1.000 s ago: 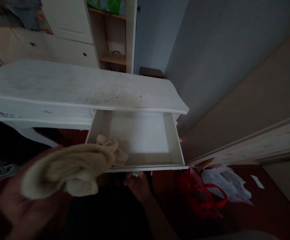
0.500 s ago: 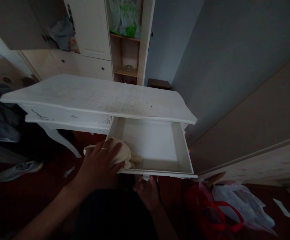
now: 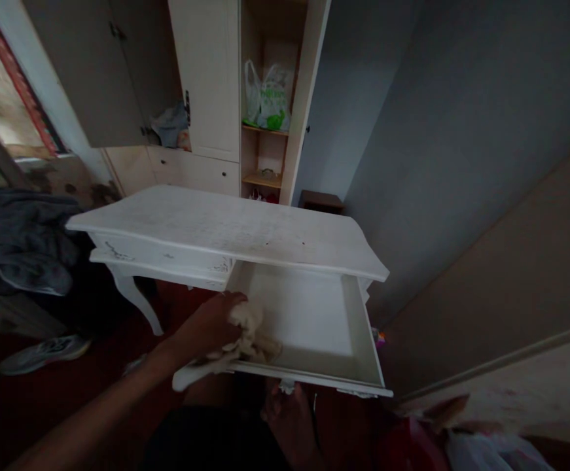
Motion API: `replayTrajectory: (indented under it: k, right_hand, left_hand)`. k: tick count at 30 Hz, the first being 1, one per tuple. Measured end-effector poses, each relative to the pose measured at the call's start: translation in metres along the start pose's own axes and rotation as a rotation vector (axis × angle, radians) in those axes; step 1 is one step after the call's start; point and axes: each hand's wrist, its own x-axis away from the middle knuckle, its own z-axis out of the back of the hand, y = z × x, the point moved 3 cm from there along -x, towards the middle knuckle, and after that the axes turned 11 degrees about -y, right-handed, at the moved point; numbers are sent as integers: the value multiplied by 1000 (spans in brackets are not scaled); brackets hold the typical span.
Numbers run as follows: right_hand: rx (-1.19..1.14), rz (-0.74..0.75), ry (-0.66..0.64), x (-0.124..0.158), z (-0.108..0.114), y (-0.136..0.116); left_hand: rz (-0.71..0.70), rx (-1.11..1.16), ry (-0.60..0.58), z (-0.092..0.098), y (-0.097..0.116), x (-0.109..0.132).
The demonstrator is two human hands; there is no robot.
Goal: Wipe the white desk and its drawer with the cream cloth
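A pulled-out white drawer [image 3: 317,317] juts toward me from the right side of a white table [image 3: 201,219]. In its left front corner, my left hand [image 3: 216,322] grips a crumpled cream cloth [image 3: 254,337], which hangs partly over the drawer's left side. Below the front panel, my right hand [image 3: 289,418] has its curled fingers at the pale drawer knob [image 3: 287,386]; the dark hides part of them.
A grey wall [image 3: 442,216] rises close on the right. Behind the table stands an open cabinet [image 3: 206,85] with a plastic bag [image 3: 273,98] on a shelf. Dark clothes [image 3: 19,235] and a shoe [image 3: 44,353] are at left. A red bag [image 3: 407,445] lies at lower right.
The view has tilted up and shifted, so the table sits lower. My left hand has moved from the drawer's front left edge further back along its left side, bunching the cloth.
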Motion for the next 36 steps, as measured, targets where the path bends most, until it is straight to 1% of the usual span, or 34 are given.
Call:
replayTrajectory:
  k: [1, 2, 4, 5, 8, 9, 11, 12, 14, 16, 18, 20, 21, 23, 24, 26, 27, 28, 29, 30, 31, 33, 34, 36]
  right_hand:
    - [-3, -1, -11, -1, 2, 1]
    - [-4, -2, -21, -2, 3, 1]
    - [-9, -14, -33, -5, 7, 3]
    - [-15, -20, -34, -6, 9, 4]
    - [-38, -24, -39, -10, 16, 7]
    - [-40, -15, -40, -11, 18, 9]
    - [-26, 12, -44, -13, 22, 12]
    - [-14, 23, -46, -14, 23, 13]
    - [-2, 24, -48, -15, 25, 15]
    - [3, -3, -59, -16, 26, 16]
    - [3, -24, -77, -17, 26, 15]
    - [4, -32, -95, -17, 24, 13]
    - [5, -30, -99, -17, 23, 11]
    - [19, -20, -100, -16, 20, 10]
    - [33, -10, -97, -16, 18, 9]
    - [61, 7, -80, -15, 13, 10]
    - [73, 17, -65, -14, 11, 11]
    - [81, 31, -46, -13, 9, 12]
    - [89, 46, -27, -12, 7, 13]
    - [98, 59, -9, -11, 5, 14]
    - [109, 72, 6, -10, 3, 15]
    - [137, 93, 31, -8, -1, 16]
    - [151, 100, 42, -7, -2, 17]
    - [163, 117, 71, -6, -6, 17]
  left_hand:
    - [-21, 57, 53, 15, 3, -2]
    - [-42, 119, 130, 34, 8, -4]
    - [-96, 194, 333, 77, 21, -10]
    - [-156, 197, 434, 99, 31, -14]
    - [-360, 69, 805, 162, 68, -27]
    - [-401, 14, 891, 178, 81, -34]
    - [-424, -49, 977, 204, 104, -54]
    - [-432, -68, 997, 213, 113, -67]
    - [-469, -82, 1033, 221, 124, -96]
    - [-478, -71, 1006, 216, 124, -130]
    - [-480, -73, 953, 200, 114, -162]
    - [-445, -90, 861, 178, 94, -187]
    - [-404, -99, 803, 165, 82, -197]
    - [-291, -123, 687, 140, 55, -207]
    - [-237, -157, 606, 128, 43, -209]
    - [-119, -248, 372, 107, 17, -210]
    - [-56, -277, 256, 99, 4, -208]
    - [-1, -281, 167, 93, -10, -206]
    - [45, -265, 111, 90, -24, -202]
    - [86, -231, 100, 88, -38, -197]
    - [123, -191, 115, 89, -53, -191]
    - [206, -154, 173, 90, -83, -177]
    - [252, -176, 160, 89, -98, -169]
    - [309, -322, 104, 87, -120, -157]
